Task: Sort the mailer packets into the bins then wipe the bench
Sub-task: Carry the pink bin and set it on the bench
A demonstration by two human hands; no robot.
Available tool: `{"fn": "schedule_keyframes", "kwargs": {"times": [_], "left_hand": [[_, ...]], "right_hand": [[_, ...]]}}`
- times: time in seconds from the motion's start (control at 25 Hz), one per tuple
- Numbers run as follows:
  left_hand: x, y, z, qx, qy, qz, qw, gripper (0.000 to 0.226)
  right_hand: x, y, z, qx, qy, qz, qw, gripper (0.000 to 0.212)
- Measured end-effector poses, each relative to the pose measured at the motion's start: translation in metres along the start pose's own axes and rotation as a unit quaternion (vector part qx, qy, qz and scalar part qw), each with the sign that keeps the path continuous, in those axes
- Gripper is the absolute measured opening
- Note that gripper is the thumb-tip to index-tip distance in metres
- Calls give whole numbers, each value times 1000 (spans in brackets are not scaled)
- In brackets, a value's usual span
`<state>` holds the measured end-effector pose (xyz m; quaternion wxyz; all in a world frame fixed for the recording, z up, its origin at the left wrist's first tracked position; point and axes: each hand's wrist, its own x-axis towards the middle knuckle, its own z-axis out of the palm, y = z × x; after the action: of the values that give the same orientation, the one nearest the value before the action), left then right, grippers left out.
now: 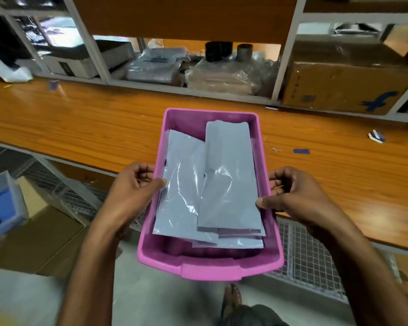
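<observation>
Over the table (80, 128) edge, the pink bin (210, 270) of mailer packets (229, 180) is gripped at 2 rims by left hand (132, 187) and right hand (295, 196), so kept level.

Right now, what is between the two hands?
The head view shows a pink bin between the left hand and right hand, both gripping its sides. Grey packets lie stacked inside it.

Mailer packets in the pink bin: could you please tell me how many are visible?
2 plainly: the left packet along the pink bin's left wall, the right packet overlapping it. Edges of lower packets show beneath at the near end, so more may be hidden.
</observation>
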<state>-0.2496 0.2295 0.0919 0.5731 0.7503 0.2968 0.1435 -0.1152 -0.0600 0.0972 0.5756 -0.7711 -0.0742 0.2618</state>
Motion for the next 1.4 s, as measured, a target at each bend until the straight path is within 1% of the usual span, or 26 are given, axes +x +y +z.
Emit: {"fn": "schedule_keyframes", "kwargs": {"times": [0.16, 0.32, 0.44, 0.6, 0.68, 0.84, 1.0, 1.2, 1.4], "left_hand": [[66, 2, -26, 28, 13, 3, 1000, 13], [123, 7, -45, 21, 30, -15, 999, 10], [173, 10, -61, 4, 35, -9, 999, 11], [257, 3, -93, -24, 33, -15, 999, 11], [305, 0, -111, -26, 20, -11, 999, 12], [392, -6, -148, 0, -14, -13, 1000, 16], [467, -9, -179, 6, -32, -20, 999, 16], [541, -21, -194, 9, -58, -37, 998, 14], [578, -30, -191, -2, -69, -37, 997, 18]], "right_hand": [[55, -26, 28, 10, -21, -8, 1000, 48], [110, -58, 58, 25, -34, -8, 999, 44], [153, -84, 82, 40, -25, -10, 999, 39], [214, -110, 128, 58, -3, -2, 998, 38], [246, -120, 156, 57, 20, -2, 998, 37], [306, -141, 223, 79, 84, 16, 993, 39], [354, -166, 278, 97, 114, 34, 988, 36], [403, -185, 315, 86, 150, 52, 984, 30], [435, -191, 330, 68, 175, 45, 981, 30]]}}
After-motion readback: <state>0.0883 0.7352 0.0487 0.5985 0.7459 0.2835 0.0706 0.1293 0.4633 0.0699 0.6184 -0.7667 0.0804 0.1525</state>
